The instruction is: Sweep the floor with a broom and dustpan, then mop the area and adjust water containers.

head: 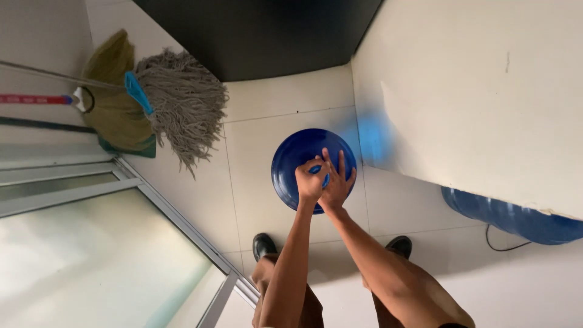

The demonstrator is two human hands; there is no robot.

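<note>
On top of the big round blue plastic water jug (297,155), left hand (310,182) is clenched around its blue cap (315,170), right hand (337,182) splayed flat beside, cap not off yet.

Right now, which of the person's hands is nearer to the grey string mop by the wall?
Left. The left hand grips the blue bottle's top on the mop's side; the right hand is beside it, farther away.

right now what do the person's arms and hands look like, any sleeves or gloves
Both arms are bare along all of their visible length, with no sleeves in view. The left hand and right hand wear no gloves, and no watch, ring or wristband shows. The forearms are slim and long. Below them, the person's black shoes show on the pale tiled floor.
</note>
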